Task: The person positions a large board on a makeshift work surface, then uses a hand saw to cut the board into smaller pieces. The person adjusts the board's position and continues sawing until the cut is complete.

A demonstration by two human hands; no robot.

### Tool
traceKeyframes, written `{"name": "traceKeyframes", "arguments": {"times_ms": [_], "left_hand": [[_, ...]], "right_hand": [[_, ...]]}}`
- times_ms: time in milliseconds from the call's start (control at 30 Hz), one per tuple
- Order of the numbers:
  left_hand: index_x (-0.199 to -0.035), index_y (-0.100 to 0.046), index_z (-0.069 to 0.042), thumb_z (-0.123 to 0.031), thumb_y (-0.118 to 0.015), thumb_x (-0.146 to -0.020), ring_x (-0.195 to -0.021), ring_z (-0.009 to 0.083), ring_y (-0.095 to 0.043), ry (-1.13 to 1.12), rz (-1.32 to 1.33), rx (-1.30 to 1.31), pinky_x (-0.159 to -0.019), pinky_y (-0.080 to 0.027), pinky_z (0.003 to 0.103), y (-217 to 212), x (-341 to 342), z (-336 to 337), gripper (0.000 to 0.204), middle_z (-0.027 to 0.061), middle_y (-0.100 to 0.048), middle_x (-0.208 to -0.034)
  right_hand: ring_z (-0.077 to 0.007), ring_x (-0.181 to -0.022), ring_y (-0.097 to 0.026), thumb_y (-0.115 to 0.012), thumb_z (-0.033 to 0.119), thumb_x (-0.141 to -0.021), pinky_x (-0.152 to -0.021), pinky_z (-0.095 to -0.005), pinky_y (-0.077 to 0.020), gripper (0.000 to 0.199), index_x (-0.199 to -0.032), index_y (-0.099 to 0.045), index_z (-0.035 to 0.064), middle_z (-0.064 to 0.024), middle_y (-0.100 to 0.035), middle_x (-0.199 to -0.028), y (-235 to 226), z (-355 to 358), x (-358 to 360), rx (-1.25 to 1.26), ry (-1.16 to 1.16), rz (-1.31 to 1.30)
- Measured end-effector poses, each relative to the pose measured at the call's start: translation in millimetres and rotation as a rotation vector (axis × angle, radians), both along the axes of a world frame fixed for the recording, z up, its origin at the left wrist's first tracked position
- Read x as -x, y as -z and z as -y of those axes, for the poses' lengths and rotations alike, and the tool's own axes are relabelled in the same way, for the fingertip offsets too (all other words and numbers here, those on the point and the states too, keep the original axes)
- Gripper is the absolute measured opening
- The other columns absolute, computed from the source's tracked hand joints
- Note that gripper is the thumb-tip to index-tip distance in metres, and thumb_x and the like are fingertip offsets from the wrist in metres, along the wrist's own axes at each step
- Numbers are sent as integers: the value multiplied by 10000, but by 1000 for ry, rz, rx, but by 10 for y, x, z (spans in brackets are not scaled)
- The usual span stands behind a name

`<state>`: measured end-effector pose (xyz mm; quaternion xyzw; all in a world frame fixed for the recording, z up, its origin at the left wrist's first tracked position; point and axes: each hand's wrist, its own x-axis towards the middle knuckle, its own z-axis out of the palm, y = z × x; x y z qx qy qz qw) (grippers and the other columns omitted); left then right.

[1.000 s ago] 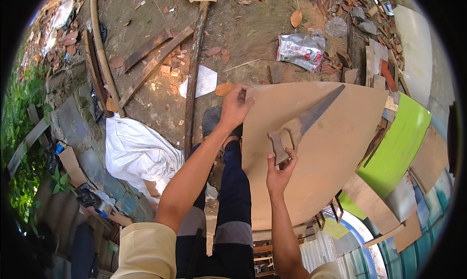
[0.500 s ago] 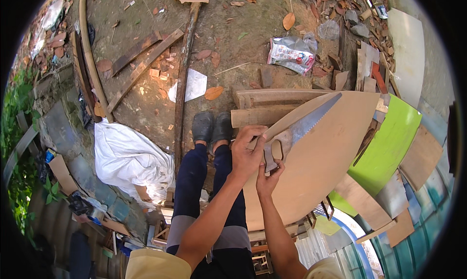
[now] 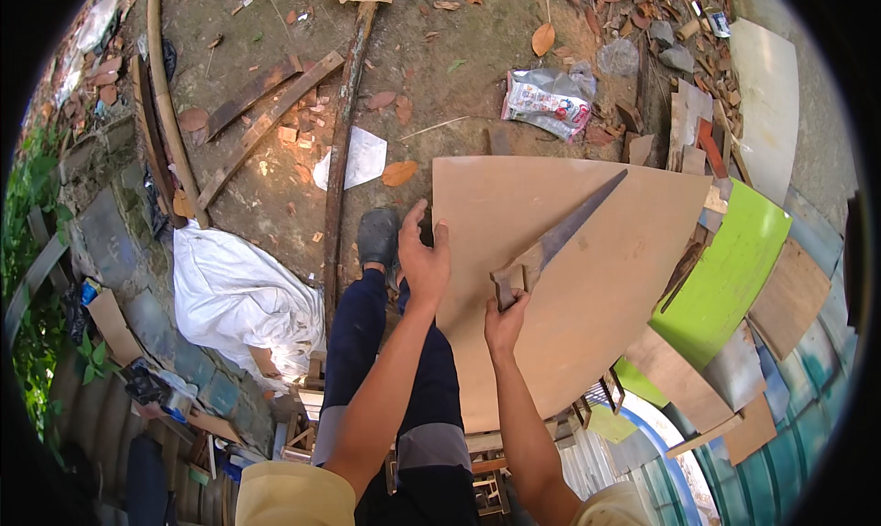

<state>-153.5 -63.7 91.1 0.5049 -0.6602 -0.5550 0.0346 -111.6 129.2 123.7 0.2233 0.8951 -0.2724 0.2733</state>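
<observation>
A wide brown sheet of plywood [image 3: 587,333] lies in front of me and to the right. Across it points a handsaw [image 3: 576,223], its dark blade angled away to the far right. My right hand [image 3: 505,326] is closed round the saw's wooden handle, low over the sheet. Just off the sheet's left edge, my left hand [image 3: 425,267] is held with thumb and fingers apart and nothing in it. Whether any finger touches the edge I cannot tell.
Left of my legs lies a white sack [image 3: 234,287], beside a long wooden pole [image 3: 343,150]. Beyond the sheet is a crumpled plastic packet [image 3: 548,102]. To the right are a lime-green panel [image 3: 734,274] and board offcuts [image 3: 791,296]. My dark shoe [image 3: 377,237] stands near the sheet.
My left hand has come away from the saw and sheet edge, moving left and opening. The sheet's far left part now covers the wooden pieces seen before. The saw has turned a little.
</observation>
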Motion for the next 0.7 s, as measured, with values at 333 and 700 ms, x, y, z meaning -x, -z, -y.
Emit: {"name": "traceKeyframes", "arguments": {"times_ms": [333,700], "left_hand": [[-1447,-524,16,-208,-707,-906,-1007,434,-705,241,372,-91,-913,-542,472,497,-14,-147,613,291,-711,-1101],[-1476,-417,33,-233,-639,-984,-1290,432,-540,7,133,3,-1085,-435,469,832,-70,-509,602,286,-521,-1449]], "right_hand": [[-527,-1246,-425,-776,131,-852,-1023,-611,-350,453,-1174,-523,-63,-402,-400,-1377,-358,-67,354,-424,-513,-302],[-285,-623,-535,-690,151,-968,-578,-411,-398,679,-1533,-341,9,-162,-610,-773,-1285,9,990,-220,-327,-242]]}}
